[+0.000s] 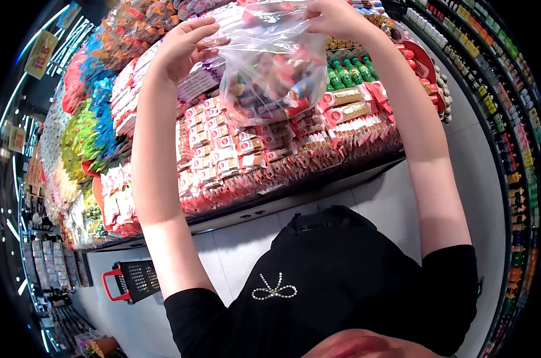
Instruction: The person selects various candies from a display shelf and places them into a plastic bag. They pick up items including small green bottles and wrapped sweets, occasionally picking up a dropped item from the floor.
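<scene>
Two hands are up at the top of the frame, both on one clear plastic bag (270,65) stuffed with wrapped sweets. My left hand (187,45), upper left of centre, has its fingers curled onto the bag's edge. My right hand (336,18), at the top centre-right, is closed around the bunched mouth of the bag. The bag hangs between them, top centre, above a display table (318,179) heaped with red, pink and white packets. Green bottles (345,71) lie just right of the bag. Pale grey floor tiles (402,203) run under the table's edge towards me. A black shopping basket (133,280) with a red handle sits on the floor at the lower left. Shelves (509,119) of small bottles curve down the right edge.
</scene>
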Motion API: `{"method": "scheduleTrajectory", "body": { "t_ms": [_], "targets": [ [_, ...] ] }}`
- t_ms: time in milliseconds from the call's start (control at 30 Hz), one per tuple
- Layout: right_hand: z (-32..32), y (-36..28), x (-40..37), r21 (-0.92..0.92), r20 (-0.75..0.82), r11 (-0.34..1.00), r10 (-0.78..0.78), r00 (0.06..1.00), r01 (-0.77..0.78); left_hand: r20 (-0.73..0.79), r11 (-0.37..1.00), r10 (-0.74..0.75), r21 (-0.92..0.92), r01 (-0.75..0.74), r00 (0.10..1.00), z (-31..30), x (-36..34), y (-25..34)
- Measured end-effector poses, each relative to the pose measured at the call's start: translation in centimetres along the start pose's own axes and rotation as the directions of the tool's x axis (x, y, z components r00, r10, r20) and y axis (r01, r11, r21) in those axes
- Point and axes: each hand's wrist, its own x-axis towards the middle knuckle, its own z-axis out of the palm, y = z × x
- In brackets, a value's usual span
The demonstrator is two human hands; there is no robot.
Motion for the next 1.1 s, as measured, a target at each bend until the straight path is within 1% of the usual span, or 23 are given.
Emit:
{"method": "scheduleTrajectory", "body": {
  "t_ms": [67, 100, 133, 200, 233, 267, 333, 367, 400, 467, 500, 533, 567, 600, 633, 667, 700, 733, 867, 933, 967, 1033, 1100],
  "targets": [
    [-1.6, -2.5, -1.6, 0.257, 0.067, 0.959, 0.102, 0.993, -0.116, 0.064, 0.999, 0.000, 0.042, -0.002, 0.998, 0.7, -0.2, -0.6],
    [-1.9, -2.6, -2.2, 0.179, 0.039, 0.976, 0.119, 0.992, -0.124, 0.036, 0.996, 0.015, 0.088, -0.018, 0.999, 1.1, -0.4, -1.0],
    [-1.3, -1.3, -2.7, -0.056, 0.047, 0.990, 0.133, 0.990, -0.130, 0.013, 0.990, 0.029, 0.135, -0.031, 0.999, 1.6, -0.5, -1.5],
    [-1.5, -2.4, -4.3, 0.034, -0.225, 0.996, -0.077, 0.971, 0.086, -0.019, 0.944, 0.246, 0.233, -0.235, 0.969, 3.1, -0.4, -2.7],
    [-1.8, -3.0, -5.4, 0.038, -0.223, 0.998, -0.044, 0.974, 0.054, 0.038, 0.916, 0.271, 0.298, -0.269, 0.962, 3.9, -0.9, -3.3],
    [-2.1, -3.8, -6.9, -0.034, -0.355, 0.998, -0.055, 0.933, 0.046, 0.181, 0.917, 0.209, 0.306, -0.257, 0.961, 2.8, 0.2, -5.2],
    [-2.9, -6.1, -10.4, -0.062, -0.509, 0.998, -0.015, 0.860, -0.019, 0.399, 0.590, 0.341, 0.614, -0.524, 0.851, 5.0, -1.6, -5.5],
    [-2.3, -6.3, -12.6, -0.003, -0.528, 0.998, 0.048, 0.848, -0.059, 0.472, 0.519, 0.370, 0.609, -0.600, 0.800, 6.2, -1.7, -6.3],
    [-1.8, -6.2, -15.1, 0.048, -0.546, 0.994, 0.108, 0.831, -0.098, 0.496, 0.293, 0.484, 0.684, -0.668, 0.721, 7.3, -2.0, -7.4],
    [-0.5, -6.8, -20.0, 0.058, -0.509, 0.982, 0.186, 0.840, -0.181, 0.441, 0.133, 0.545, 0.794, -0.593, 0.713, 8.7, -1.7, -9.1],
    [1.5, -7.1, -23.2, 0.358, -0.472, 0.885, 0.448, 0.760, -0.300, 0.390, 0.096, 0.585, 0.837, -0.539, 0.711, 9.0, -1.6, -9.4],
    [2.9, -6.7, -25.7, 0.309, -0.483, 0.898, 0.432, 0.762, -0.313, 0.375, 0.128, 0.561, 0.842, -0.525, 0.738, 9.1, -1.5, -9.5],
    [4.5, -6.7, -28.8, 0.316, -0.411, 0.820, 0.571, 0.711, -0.476, 0.392, 0.055, 0.624, 0.841, -0.538, 0.676, 9.0, -1.3, -10.1],
    [6.1, -6.9, -31.8, 0.310, -0.341, 0.721, 0.692, 0.636, -0.619, 0.353, 0.110, 0.551, 0.867, -0.485, 0.756, 8.8, -1.3, -10.3],
    [7.5, -7.1, -34.1, 0.303, -0.349, 0.688, 0.724, 0.595, -0.659, 0.384, 0.075, 0.623, 0.838, -0.541, 0.682, 8.9, -1.3, -10.6],
    [8.8, -7.5, -36.3, 0.324, -0.274, 0.597, 0.801, 0.532, -0.733, 0.338, 0.129, 0.507, 0.880, -0.458, 0.793, 8.3, -1.4, -10.7],
    [9.7, -7.8, -38.0, 0.369, -0.160, 0.442, 0.897, 0.412, -0.818, 0.366, 0.107, 0.599, 0.845, -0.524, 0.712, 8.8, -1.6, -11.0],
    [10.6, -8.1, -39.7, 0.397, -0.042, 0.274, 0.959, 0.280, -0.876, 0.378, 0.046, 0.616, 0.859, -0.510, 0.691, 8.5, -1.5, -11.4],
    [16.8, -7.3, -47.4, 0.395, 0.087, 0.173, 0.971, 0.224, -0.902, 0.418, 0.044, 0.607, 0.832, -0.553, 0.676, 7.4, -0.9, -12.1],
    [19.9, -7.0, -50.2, 0.212, 0.257, 0.170, 0.940, 0.223, -0.962, 0.437, 0.004, 0.570, 0.845, -0.534, 0.695, 3.3, 0.7, -12.5],
    [21.7, -6.8, -51.8, 0.215, 0.257, 0.161, 0.942, 0.215, -0.963, 0.449, -0.041, 0.539, 0.859, -0.510, 0.713, 1.3, 1.6, -12.8],
    [26.3, -6.3, -55.6, 0.095, 0.437, 0.112, 0.888, 0.142, -0.989, 0.468, -0.124, 0.503, 0.871, -0.476, 0.726, 0.4, 2.4, -13.2],
    [31.9, -6.1, -60.3, -0.041, 0.503, 0.087, 0.862, 0.055, -0.995, 0.484, -0.190, 0.505, 0.870, -0.455, 0.715, -0.9, 2.7, -13.0]
  ]
}}
